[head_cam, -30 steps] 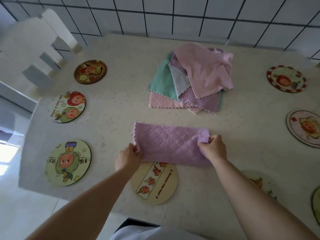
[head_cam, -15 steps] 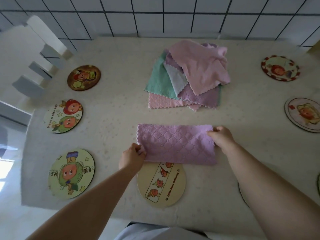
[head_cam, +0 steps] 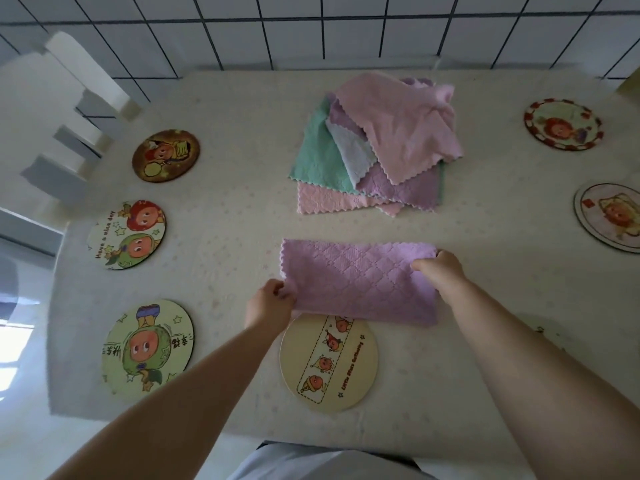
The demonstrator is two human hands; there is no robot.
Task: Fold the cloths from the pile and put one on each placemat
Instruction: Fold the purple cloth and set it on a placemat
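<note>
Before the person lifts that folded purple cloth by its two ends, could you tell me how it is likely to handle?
The purple cloth will probably sag in the middle: it lies limp and bunches where the left hand pinches it. It looks light, since the right hand holds it with fingertips alone. Its quilted surface should not slip.

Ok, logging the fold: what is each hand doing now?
Left hand: pinching the purple cloth at its near-left corner.
Right hand: gripping its right edge.

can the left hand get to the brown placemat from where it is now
Probably yes. The left hand is pinching the purple cloth at its near left corner, so it must let go first. Only bare table lies between it and the brown placemat.
</note>
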